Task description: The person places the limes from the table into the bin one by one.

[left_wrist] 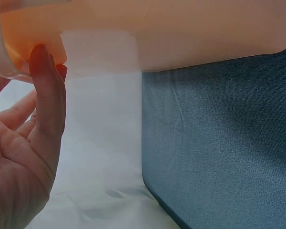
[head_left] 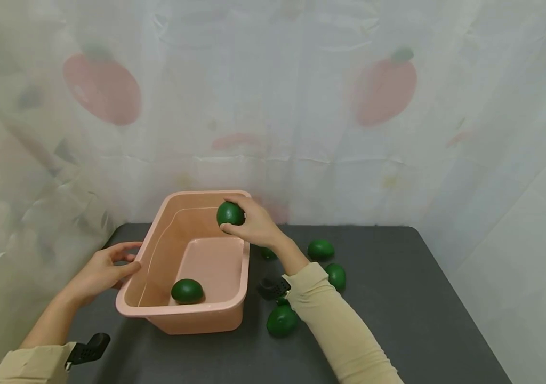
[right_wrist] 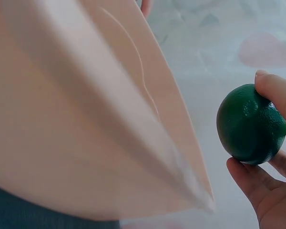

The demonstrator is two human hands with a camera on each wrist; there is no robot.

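Right hand raised over the far end of a pink plastic tub, fingers and thumb curled around a dark green, round fruit. Seen from the right wrist as well: same held fruit pinched between fingertips above and below, beside the tub's pale pink wall. Beige sleeve on that arm, stretched across the counter.

Left hand at the tub's left side, fingers straight and relaxed, fingertips at the rim, nothing gripped. From the left wrist, fingers lying against the tub's curved underside edge, palm open.

Second green fruit lying inside the tub, on its floor near the front wall. Four more green fruits loose on the dark grey counter to the right of the tub: one near the front, one just beside the sleeve, one further back, and one mostly hidden behind the wrist.

Pale curtain with faded red fruit prints hanging behind and around the counter.
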